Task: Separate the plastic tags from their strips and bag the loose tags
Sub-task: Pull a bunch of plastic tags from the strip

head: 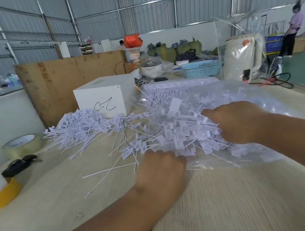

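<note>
Bagging step: left hand (161, 170) pinches the clear bag (248, 101) mouth, fingers curled, while right hand (236, 122), fingers hidden, gathers loose tags (182, 136) mid-surface; next, sweep them rightward inside.

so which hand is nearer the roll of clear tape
Left. The left hand sits at the bag's near edge, closer to the tape roll at far left; the right hand is further right.

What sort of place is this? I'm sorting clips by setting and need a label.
Probably a warehouse or small factory floor: corrugated metal walls on steel framing, a long worktable heaped with loose plastic tags beside a clear bag, and stuffed green sacks stacked at the back.
</note>
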Available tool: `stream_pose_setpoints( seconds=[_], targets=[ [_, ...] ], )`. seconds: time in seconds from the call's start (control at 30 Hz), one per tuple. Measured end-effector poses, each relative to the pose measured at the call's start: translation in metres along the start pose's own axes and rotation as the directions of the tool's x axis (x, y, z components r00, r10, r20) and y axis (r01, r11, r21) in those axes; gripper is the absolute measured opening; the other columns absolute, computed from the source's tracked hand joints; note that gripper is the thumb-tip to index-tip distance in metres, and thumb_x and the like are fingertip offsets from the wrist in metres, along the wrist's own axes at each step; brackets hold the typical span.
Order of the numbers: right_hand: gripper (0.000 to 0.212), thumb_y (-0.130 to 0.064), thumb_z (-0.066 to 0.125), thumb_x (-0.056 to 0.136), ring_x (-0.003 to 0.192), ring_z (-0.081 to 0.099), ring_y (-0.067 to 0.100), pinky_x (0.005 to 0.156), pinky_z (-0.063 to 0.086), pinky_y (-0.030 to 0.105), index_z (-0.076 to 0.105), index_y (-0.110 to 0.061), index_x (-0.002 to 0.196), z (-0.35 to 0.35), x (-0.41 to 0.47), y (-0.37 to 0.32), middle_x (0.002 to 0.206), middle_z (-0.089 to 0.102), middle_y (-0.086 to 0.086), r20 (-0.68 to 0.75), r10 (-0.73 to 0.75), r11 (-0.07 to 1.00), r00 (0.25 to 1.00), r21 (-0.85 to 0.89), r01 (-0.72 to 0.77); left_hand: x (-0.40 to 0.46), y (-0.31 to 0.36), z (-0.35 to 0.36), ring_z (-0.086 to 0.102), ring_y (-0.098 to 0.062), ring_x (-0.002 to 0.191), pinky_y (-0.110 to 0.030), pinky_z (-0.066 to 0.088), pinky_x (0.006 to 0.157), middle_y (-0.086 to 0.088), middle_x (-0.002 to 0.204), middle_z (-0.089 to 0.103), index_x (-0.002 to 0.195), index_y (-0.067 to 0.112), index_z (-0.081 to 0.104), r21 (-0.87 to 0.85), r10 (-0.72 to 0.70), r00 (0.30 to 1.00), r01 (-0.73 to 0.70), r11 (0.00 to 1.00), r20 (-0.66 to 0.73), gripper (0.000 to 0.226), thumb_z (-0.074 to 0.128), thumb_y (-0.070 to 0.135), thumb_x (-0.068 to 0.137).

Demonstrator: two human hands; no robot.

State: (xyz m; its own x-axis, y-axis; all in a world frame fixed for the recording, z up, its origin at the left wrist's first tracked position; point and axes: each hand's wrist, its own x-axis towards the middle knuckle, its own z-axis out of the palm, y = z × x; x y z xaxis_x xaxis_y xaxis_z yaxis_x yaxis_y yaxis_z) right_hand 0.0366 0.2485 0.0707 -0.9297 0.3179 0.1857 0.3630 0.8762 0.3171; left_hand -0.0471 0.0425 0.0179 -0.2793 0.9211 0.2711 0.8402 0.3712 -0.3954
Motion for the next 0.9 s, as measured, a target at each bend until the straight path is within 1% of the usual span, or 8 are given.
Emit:
stream_pose_setpoints(
  seconds=[0.17, 0.23, 0.3, 0.37, 0.47, 0.67, 0.77, 0.9],
  targets=[
    [0.051, -0.011, 0.051, 0.082, 0.070, 0.044, 0.019, 0.048, 0.033, 0.029, 0.030, -0.029, 0.125, 0.013, -0.003, 0.004, 0.078, 0.038, -0.007, -0.144, -0.024, 0.992, 0.989, -0.126, 0.006, -0.016, -0.006, -0.009, 0.060, -0.027, 0.081, -0.029, 0.022, 0.060, -0.005, 0.089, 0.063, 0.093, 0.021, 0.053, -0.063, -0.066, 0.996, 0.070, 0.996, 0.060, 0.012, 0.041, 0.024, 0.090],
    [0.052, -0.010, 0.052, 0.081, 0.075, 0.048, 0.021, 0.051, 0.035, 0.030, 0.028, -0.028, 0.123, 0.018, -0.008, 0.002, 0.080, 0.040, -0.005, -0.150, -0.066, 0.989, 0.986, -0.141, 0.045, -0.015, -0.015, -0.007, 0.055, -0.026, 0.071, -0.027, 0.025, 0.052, -0.002, 0.079, 0.060, 0.078, 0.019, 0.048, -0.246, -0.141, 0.985, 0.162, 0.956, 0.103, 0.032, 0.035, 0.045, 0.093],
    [0.053, -0.017, 0.054, 0.081, 0.085, 0.055, 0.022, 0.055, 0.035, 0.031, 0.026, -0.028, 0.124, 0.024, -0.015, 0.001, 0.095, 0.050, -0.003, -0.143, -0.116, 0.984, 0.983, -0.150, 0.095, -0.006, -0.026, -0.008, 0.055, -0.021, 0.069, -0.028, 0.034, 0.055, 0.001, 0.070, 0.055, 0.072, 0.016, 0.048, -0.549, -0.212, 0.947, 0.313, 0.775, 0.241, 0.046, 0.031, 0.054, 0.093],
    [0.053, -0.030, 0.056, 0.082, 0.090, 0.055, 0.021, 0.056, 0.032, 0.029, 0.025, -0.028, 0.126, 0.026, -0.020, -0.001, 0.104, 0.052, -0.004, -0.158, -0.116, 0.986, 0.981, -0.133, 0.095, 0.009, -0.039, -0.002, 0.061, -0.020, 0.075, -0.029, 0.043, 0.062, 0.004, 0.078, 0.061, 0.084, 0.022, 0.054, -0.718, -0.337, 0.912, 0.397, 0.572, 0.236, 0.038, 0.041, 0.056, 0.091],
    [0.055, -0.037, 0.054, 0.079, 0.091, 0.055, 0.021, 0.054, 0.023, 0.029, 0.029, -0.025, 0.127, 0.027, -0.026, -0.003, 0.108, 0.054, -0.004, -0.205, -0.033, 0.997, 0.978, -0.082, 0.017, 0.031, -0.042, 0.007, 0.062, -0.023, 0.096, -0.031, 0.045, 0.071, 0.002, 0.107, 0.062, 0.116, 0.023, 0.049, -0.604, -0.407, 0.855, 0.517, 0.607, 0.323, 0.058, 0.058, 0.066, 0.078],
    [0.054, -0.027, 0.054, 0.081, 0.095, 0.057, 0.023, 0.057, 0.032, 0.029, 0.033, -0.022, 0.131, 0.028, -0.030, 0.000, 0.112, 0.055, -0.003, -0.252, 0.035, 0.999, 0.967, 0.008, -0.034, 0.055, -0.039, 0.026, 0.060, -0.020, 0.086, -0.028, 0.045, 0.062, 0.000, 0.095, 0.061, 0.091, 0.019, 0.059, -0.530, -0.391, 0.816, 0.576, 0.622, 0.427, 0.017, 0.061, 0.025, 0.075],
    [0.053, -0.018, 0.060, 0.078, 0.081, 0.054, 0.025, 0.054, 0.035, 0.029, 0.040, -0.017, 0.127, 0.029, -0.035, 0.005, 0.095, 0.054, -0.002, -0.281, 0.092, 0.993, 0.955, 0.094, -0.068, 0.056, -0.057, 0.029, 0.058, -0.020, 0.076, -0.027, 0.044, 0.060, -0.004, 0.086, 0.063, 0.074, 0.015, 0.057, -0.503, -0.427, 0.807, 0.589, 0.633, 0.408, 0.005, 0.058, 0.012, 0.071],
    [0.040, -0.005, 0.069, 0.072, 0.060, 0.043, 0.027, 0.049, 0.043, 0.036, 0.050, -0.007, 0.108, 0.026, -0.037, 0.010, 0.072, 0.045, 0.001, -0.369, 0.202, 0.941, 0.907, 0.331, -0.075, 0.049, -0.081, 0.047, 0.056, -0.019, 0.070, -0.026, 0.039, 0.056, -0.001, 0.076, 0.057, 0.064, 0.013, 0.053, -0.434, -0.467, 0.764, 0.641, 0.633, 0.445, 0.018, 0.071, 0.012, 0.067]
  ],
)
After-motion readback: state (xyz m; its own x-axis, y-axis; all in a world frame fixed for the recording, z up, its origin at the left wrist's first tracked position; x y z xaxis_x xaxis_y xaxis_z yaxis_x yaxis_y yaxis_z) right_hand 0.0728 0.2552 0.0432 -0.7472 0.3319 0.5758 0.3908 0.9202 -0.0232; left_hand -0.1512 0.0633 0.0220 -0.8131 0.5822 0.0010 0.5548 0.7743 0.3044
